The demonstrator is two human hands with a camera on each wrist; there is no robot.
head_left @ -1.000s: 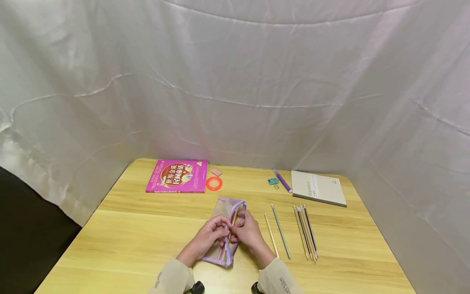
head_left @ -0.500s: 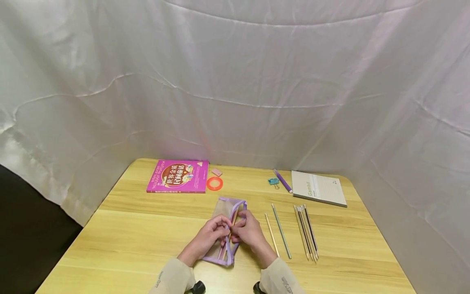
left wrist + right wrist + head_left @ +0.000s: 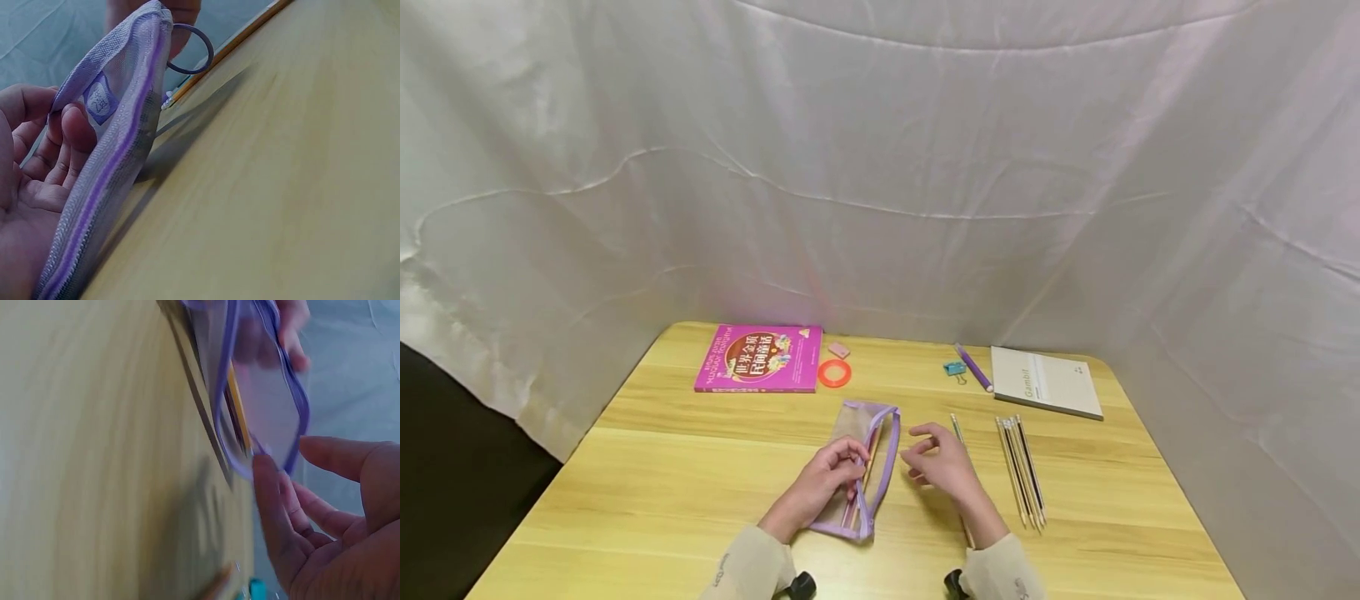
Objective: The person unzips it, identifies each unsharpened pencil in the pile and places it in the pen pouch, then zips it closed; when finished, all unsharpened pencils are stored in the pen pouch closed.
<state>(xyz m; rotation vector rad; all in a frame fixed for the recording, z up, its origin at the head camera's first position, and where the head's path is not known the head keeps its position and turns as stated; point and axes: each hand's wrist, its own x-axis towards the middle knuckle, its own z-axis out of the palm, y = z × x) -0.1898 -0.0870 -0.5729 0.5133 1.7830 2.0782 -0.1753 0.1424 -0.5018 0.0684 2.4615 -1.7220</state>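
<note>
My left hand (image 3: 827, 479) pinches the rim of a mesh pencil pouch (image 3: 844, 427) with purple trim, seen up close in the left wrist view. The pouch lies on the table with its zip side gaping. Several pencils (image 3: 237, 406) are inside it, clearest in the right wrist view. To the right of the pouch, my right hand (image 3: 946, 465) hovers with loosely bent fingers, thumb apart from them, and nothing between. Beneath that hand and wrist lie a teal pencil (image 3: 957, 429) and a plain wood pencil (image 3: 967, 533), both partly hidden.
Several pencils (image 3: 1021, 475) lie in a bunch at the right. Along the back are a pink book (image 3: 775, 375), a pink eraser (image 3: 838, 350), an orange ring (image 3: 835, 373), a teal binder clip (image 3: 955, 367), a purple pen (image 3: 973, 367) and a pale notebook (image 3: 1047, 382).
My right hand has let go of the pouch and moved right, over the two loose pencils. The pouch mouth now gapes wider. The left hand keeps its hold.
</note>
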